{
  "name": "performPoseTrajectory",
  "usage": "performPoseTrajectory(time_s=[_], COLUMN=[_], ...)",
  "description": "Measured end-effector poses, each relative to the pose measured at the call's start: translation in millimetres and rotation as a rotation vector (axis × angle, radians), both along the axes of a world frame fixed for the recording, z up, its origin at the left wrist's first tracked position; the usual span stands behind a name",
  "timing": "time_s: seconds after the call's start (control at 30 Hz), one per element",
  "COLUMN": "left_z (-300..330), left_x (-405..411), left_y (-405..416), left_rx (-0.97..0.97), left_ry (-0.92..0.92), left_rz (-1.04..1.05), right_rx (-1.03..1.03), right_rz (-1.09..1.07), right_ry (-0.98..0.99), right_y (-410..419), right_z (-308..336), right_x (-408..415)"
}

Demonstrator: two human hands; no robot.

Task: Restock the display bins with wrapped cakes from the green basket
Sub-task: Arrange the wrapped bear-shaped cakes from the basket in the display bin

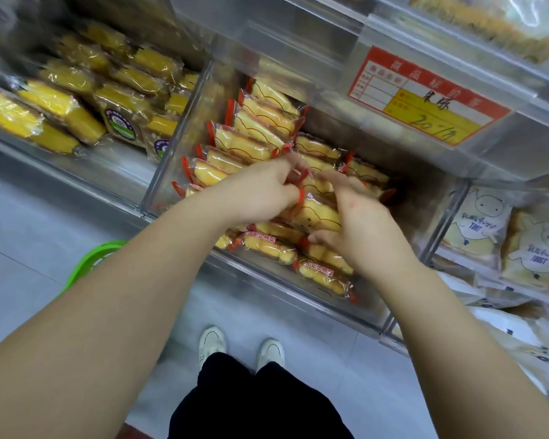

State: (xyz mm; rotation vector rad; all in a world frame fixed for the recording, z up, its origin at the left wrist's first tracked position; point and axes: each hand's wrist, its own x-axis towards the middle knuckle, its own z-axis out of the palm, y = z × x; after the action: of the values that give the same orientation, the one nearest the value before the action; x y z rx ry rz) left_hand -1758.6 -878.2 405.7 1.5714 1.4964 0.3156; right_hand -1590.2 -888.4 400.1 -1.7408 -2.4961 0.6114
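Observation:
A clear display bin (159,172) in the middle holds several wrapped yellow cakes (260,122) with red-edged wrappers, stacked in rows. Both my hands reach into it. My left hand (260,188) pinches a wrapper among the cakes near the bin's centre. My right hand (358,223) lies on the pile just right of it, fingers curled around a wrapped cake (317,213). The green basket (92,261) shows only as a rim on the floor at the left, mostly hidden by my left forearm.
A bin of yellow sponge cakes (61,106) stands to the left. Bins of white-wrapped toast packs (476,229) are to the right. A red and yellow price tag (425,96) hangs on the shelf above. My shoes (213,343) stand on the grey tile floor below.

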Motion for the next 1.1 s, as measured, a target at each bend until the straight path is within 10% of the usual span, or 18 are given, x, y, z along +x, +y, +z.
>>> performPoseTrajectory(time_s=[0.17,0.43,0.63,0.9,1.1], left_z=[-17,-20,-4,-25,-33], left_x=[10,14,14,28,22], left_y=[-10,-13,4,50,38], left_rx=[0.23,0.34,0.432,0.525,0.549], left_ry=[0.366,0.3,0.186,0.581,0.369], left_rz=[-0.194,-0.03,0.072,0.109,0.282], right_rx=[0.161,-0.288,-0.156,-0.019,-0.037], right_rz=[-0.057,-0.424,-0.595,-0.603,-0.671], right_ry=[-0.025,0.414,0.748,0.45,0.546], right_y=[0,2,16,73,74], right_z=[-22,-26,-23,-32,-42], right_x=[-8,19,15,-1,-9])
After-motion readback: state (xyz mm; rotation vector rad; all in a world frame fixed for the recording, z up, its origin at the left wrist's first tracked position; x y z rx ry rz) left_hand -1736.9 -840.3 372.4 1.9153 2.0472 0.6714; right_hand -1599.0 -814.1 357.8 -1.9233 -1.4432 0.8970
